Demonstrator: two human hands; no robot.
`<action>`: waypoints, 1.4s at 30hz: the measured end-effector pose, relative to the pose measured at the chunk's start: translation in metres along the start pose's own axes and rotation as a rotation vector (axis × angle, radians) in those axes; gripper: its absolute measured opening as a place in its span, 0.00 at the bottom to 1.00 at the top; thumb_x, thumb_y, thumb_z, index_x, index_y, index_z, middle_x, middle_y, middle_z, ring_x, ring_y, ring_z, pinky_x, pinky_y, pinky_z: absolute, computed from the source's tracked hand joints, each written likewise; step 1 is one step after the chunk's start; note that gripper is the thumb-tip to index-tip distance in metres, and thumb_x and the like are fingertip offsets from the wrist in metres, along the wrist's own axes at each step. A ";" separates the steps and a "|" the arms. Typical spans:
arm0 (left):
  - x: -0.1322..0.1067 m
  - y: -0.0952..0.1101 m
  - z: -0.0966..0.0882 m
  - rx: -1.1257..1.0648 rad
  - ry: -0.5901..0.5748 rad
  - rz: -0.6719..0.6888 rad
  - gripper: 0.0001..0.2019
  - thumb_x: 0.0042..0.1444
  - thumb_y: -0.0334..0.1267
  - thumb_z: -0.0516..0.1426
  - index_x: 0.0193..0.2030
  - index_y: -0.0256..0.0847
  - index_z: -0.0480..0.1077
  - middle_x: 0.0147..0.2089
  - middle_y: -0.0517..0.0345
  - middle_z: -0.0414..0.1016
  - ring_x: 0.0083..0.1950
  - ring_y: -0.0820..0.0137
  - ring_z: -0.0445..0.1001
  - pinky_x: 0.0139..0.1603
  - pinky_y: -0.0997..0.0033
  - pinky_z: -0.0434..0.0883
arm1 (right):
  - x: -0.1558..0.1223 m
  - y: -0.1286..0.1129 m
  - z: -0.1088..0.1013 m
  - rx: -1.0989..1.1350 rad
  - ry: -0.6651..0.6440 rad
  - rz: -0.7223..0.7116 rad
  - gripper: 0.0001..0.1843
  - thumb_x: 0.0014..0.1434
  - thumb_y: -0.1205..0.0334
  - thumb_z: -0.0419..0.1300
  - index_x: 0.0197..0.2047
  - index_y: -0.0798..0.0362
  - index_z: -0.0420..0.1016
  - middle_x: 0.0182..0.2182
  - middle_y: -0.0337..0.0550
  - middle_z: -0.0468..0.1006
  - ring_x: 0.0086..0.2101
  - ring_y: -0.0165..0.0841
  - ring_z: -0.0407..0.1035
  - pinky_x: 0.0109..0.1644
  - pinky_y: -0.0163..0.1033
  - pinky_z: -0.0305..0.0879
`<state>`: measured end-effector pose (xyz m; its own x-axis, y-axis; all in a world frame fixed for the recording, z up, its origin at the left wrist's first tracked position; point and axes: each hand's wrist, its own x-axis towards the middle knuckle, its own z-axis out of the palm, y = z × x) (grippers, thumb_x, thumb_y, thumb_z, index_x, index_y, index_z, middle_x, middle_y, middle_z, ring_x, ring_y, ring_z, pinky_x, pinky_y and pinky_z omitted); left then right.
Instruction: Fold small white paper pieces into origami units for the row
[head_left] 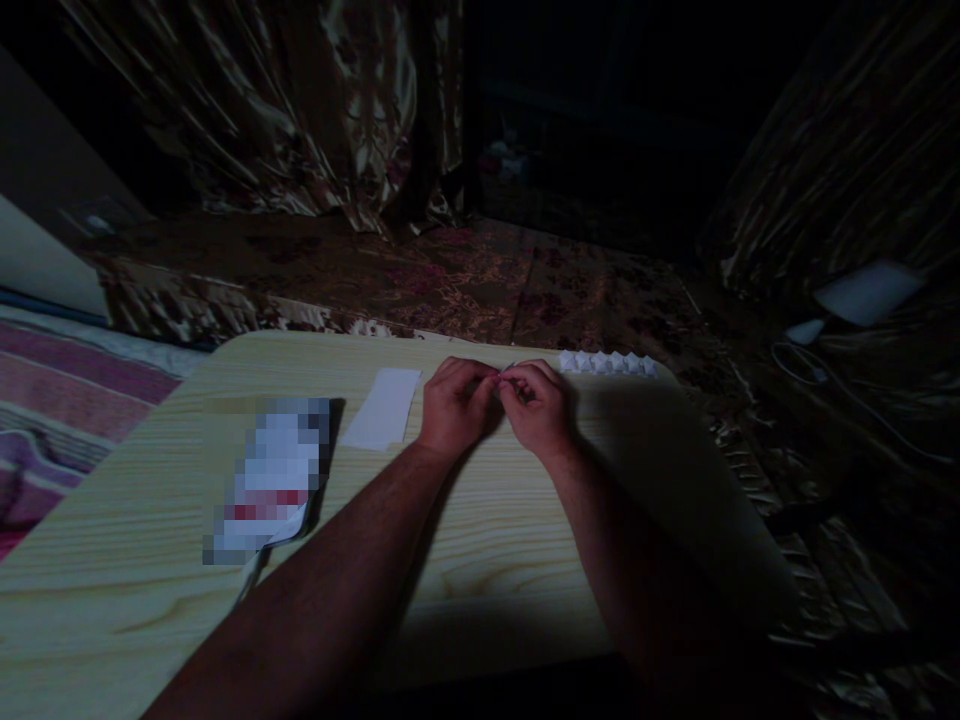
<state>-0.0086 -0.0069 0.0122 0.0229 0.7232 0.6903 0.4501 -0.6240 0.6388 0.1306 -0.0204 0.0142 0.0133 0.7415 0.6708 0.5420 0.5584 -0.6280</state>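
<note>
My left hand (459, 402) and my right hand (537, 400) meet near the far edge of the wooden table. Thumbs and fingertips of both are pinched together at one spot. Whatever lies between them is too small and dark to make out. Just beyond my right hand, a row of several small white folded paper pieces (607, 363) stands along the table's far edge. To the left of my left hand lies a flat stack of white paper (384, 405), apart from the fingers.
On the table (495, 560), left of my forearm, sits a blurred-out flat item (274, 480) with a dark edge. A striped bedspread (67, 380) is at the left. Patterned curtains (360, 110) hang behind. A pale lamp-like object (870, 292) and a cable are at the right.
</note>
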 end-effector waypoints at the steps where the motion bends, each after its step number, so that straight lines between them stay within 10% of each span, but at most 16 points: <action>1: 0.000 0.000 0.000 0.000 -0.002 0.003 0.05 0.55 0.38 0.58 0.33 0.41 0.75 0.32 0.55 0.76 0.38 0.67 0.71 0.43 0.66 0.67 | 0.000 0.000 0.000 -0.002 -0.002 -0.003 0.07 0.57 0.68 0.56 0.36 0.51 0.75 0.35 0.43 0.73 0.37 0.31 0.68 0.40 0.36 0.68; 20: 0.000 0.001 0.000 -0.024 -0.012 -0.041 0.06 0.55 0.39 0.58 0.33 0.41 0.75 0.33 0.55 0.76 0.38 0.67 0.72 0.44 0.66 0.67 | 0.001 -0.001 -0.001 -0.030 -0.017 -0.013 0.07 0.56 0.68 0.56 0.35 0.50 0.75 0.34 0.42 0.74 0.37 0.32 0.69 0.43 0.37 0.68; 42: 0.004 0.002 0.004 -0.351 0.026 -0.396 0.09 0.50 0.42 0.61 0.34 0.38 0.75 0.32 0.56 0.77 0.33 0.71 0.72 0.37 0.72 0.69 | 0.003 -0.001 -0.001 0.011 0.092 0.099 0.05 0.53 0.62 0.60 0.36 0.51 0.74 0.36 0.43 0.74 0.34 0.31 0.67 0.37 0.36 0.65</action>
<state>-0.0042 -0.0041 0.0147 -0.1119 0.9188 0.3784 0.0936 -0.3694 0.9246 0.1309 -0.0190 0.0177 0.1437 0.7566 0.6379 0.5252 0.4881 -0.6971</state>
